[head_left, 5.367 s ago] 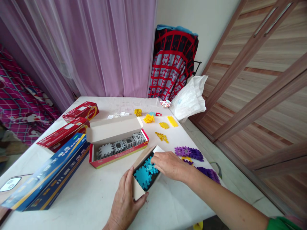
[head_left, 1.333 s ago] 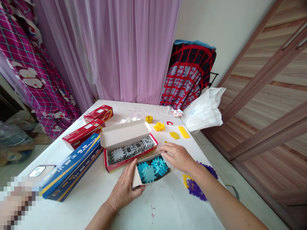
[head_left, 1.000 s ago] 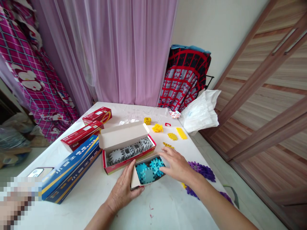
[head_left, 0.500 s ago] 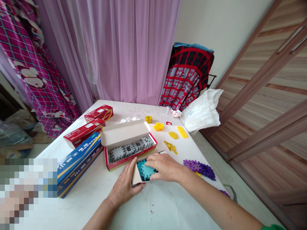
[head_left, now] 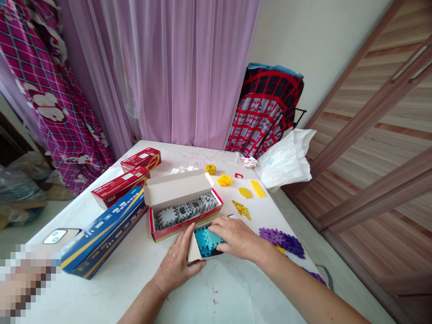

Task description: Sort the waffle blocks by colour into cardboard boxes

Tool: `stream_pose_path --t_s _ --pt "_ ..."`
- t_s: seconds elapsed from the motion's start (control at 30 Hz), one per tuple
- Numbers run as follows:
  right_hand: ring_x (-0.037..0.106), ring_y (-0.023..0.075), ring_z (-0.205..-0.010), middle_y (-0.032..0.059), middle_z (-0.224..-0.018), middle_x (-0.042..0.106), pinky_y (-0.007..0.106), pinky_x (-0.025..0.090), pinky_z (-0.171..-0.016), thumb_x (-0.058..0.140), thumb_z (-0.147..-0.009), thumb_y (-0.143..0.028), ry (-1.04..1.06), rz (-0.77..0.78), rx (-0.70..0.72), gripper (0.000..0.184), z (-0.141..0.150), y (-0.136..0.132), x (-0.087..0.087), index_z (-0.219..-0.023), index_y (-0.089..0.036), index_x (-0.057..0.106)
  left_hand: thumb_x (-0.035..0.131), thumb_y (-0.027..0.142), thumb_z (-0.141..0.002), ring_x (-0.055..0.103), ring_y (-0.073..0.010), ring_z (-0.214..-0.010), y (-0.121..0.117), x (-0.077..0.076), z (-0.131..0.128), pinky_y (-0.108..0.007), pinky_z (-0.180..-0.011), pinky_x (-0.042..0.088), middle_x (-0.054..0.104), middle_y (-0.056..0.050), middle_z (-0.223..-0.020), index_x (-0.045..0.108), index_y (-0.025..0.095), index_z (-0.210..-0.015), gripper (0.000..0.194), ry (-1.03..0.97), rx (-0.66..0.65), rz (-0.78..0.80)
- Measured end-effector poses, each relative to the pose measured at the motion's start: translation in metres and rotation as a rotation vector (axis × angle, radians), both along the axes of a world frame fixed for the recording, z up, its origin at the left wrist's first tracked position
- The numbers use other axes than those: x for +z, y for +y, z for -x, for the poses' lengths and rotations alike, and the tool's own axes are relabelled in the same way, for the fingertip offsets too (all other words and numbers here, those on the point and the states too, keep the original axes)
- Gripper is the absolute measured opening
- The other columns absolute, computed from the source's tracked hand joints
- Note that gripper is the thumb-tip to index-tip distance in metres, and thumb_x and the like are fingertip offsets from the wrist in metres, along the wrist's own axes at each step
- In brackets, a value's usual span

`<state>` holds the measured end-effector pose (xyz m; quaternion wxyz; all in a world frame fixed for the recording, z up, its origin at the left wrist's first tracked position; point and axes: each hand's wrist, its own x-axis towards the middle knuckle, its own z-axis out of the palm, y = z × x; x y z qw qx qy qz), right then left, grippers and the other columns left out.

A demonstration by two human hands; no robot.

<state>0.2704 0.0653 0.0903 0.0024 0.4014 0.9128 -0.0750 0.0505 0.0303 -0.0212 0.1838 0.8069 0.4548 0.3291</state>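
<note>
My left hand grips the left end of a small open cardboard box, thumb along the near edge and fingers over the far side. Inside the box lie teal interlocking plastic pieces with notched edges. The fingers of my right hand reach into the box and bend over these pieces, hiding its right part. Just beyond stands a larger open red box, its lid raised, holding a row of grey interlocking pieces.
Left of the boxes are a long blue box, red boxes and a phone. Yellow pieces, purple pieces and a white plastic bag lie along the table's right side. A blurred patch covers the lower left.
The view has shifted slightly, and the phone beside the blue box now shows. Both hands stay at the small box, with only slight finger movement.
</note>
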Motion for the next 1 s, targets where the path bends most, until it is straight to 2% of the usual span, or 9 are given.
stream_pose_path --t_s 0.17,0.23,0.33,0.4,0.5,0.67,0.73,0.83,1.0 --pt "0.057 0.0192 -0.104 0.0044 -0.11 0.064 0.031 0.043 -0.089 0.058 -0.082 -0.018 0.105 0.006 -0.028 0.028 -0.015 0.001 0.012 -0.11 -0.023 0.063 0.067 0.033 -0.077 0.045 -0.0319 -0.131 -0.001 0.002 0.0 -0.048 -0.105 0.043 0.045 -0.017 -0.144 0.009 0.022 -0.152 0.095 -0.015 -0.002 0.012" --pt "0.058 0.0187 -0.104 0.0041 -0.109 0.066 0.031 0.043 -0.09 0.054 -0.086 -0.017 0.144 -0.044 -0.116 0.024 -0.027 0.001 0.02 -0.107 -0.023 0.064 0.067 0.033 -0.077 0.045 -0.0325 -0.132 -0.001 0.002 0.0 -0.049 -0.105 0.043 0.044 -0.018 -0.145 0.009 0.022 -0.152 0.095 -0.004 0.005 0.026" --pt "0.058 0.0208 -0.106 0.0057 -0.112 0.065 0.034 0.043 -0.092 0.055 -0.085 -0.022 0.135 -0.102 -0.334 0.025 -0.044 0.001 0.027 -0.108 -0.022 0.064 0.067 0.036 -0.077 0.044 -0.0331 -0.133 0.0 0.002 0.0 -0.049 -0.104 0.043 0.041 -0.018 -0.146 0.008 0.023 -0.152 0.096 0.007 0.017 0.045" --pt "0.057 0.0228 -0.111 0.0077 -0.12 0.063 0.035 0.044 -0.093 0.06 -0.082 -0.028 0.119 -0.071 -0.418 0.034 -0.052 0.0 0.023 -0.116 -0.022 0.062 0.067 0.04 -0.078 0.043 -0.0339 -0.133 0.0 0.003 0.001 -0.05 -0.104 0.044 0.04 -0.018 -0.147 0.008 0.024 -0.152 0.096 -0.008 0.027 0.034" --pt "0.055 0.0237 -0.117 0.0091 -0.128 0.06 0.037 0.043 -0.097 0.061 -0.081 -0.034 0.19 0.006 -0.441 0.045 -0.058 0.0 0.008 -0.125 -0.022 0.057 0.067 0.047 -0.078 0.042 -0.0352 -0.134 -0.003 0.004 0.003 -0.053 -0.104 0.043 0.039 -0.019 -0.147 0.008 0.026 -0.152 0.097 -0.05 0.045 -0.001" --pt "0.068 0.0176 -0.084 0.0075 -0.116 0.068 0.033 0.05 -0.081 0.051 -0.087 -0.028 0.374 0.139 -0.571 0.038 -0.065 0.001 -0.019 -0.124 -0.022 0.058 0.06 0.047 -0.084 0.052 -0.0325 -0.126 -0.02 0.003 0.005 -0.05 -0.094 0.052 0.046 -0.018 -0.141 0.005 0.027 -0.152 0.09 -0.225 0.174 0.049" --pt "0.068 0.0168 -0.081 0.0049 -0.111 0.07 0.03 0.049 -0.077 0.051 -0.085 -0.025 0.399 0.173 -0.576 0.038 -0.067 0.001 -0.025 -0.123 -0.024 0.058 0.057 0.045 -0.086 0.057 -0.0296 -0.121 -0.028 0.005 0.002 -0.048 -0.093 0.053 0.05 -0.016 -0.139 0.011 0.029 -0.151 0.081 -0.296 0.218 0.086" --pt "0.068 0.0175 -0.084 0.0038 -0.109 0.071 0.028 0.048 -0.075 0.051 -0.085 -0.024 0.417 0.183 -0.59 0.04 -0.066 -0.003 -0.031 -0.125 -0.025 0.056 0.056 0.046 -0.087 0.057 -0.028 -0.121 -0.035 0.009 -0.005 -0.046 -0.095 0.052 0.053 -0.012 -0.138 0.023 0.029 -0.148 0.072 -0.374 0.264 0.134" --pt "0.067 0.0199 -0.09 0.0073 -0.108 0.071 0.028 0.046 -0.077 0.05 -0.081 -0.018 0.369 0.223 -0.626 0.043 -0.062 -0.018 -0.027 -0.124 -0.02 0.053 0.051 0.054 -0.087 0.062 -0.0271 -0.113 -0.034 0.022 -0.018 -0.039 -0.085 0.057 0.051 -0.014 -0.142 0.019 0.024 -0.15 0.077 -0.496 0.318 0.347"
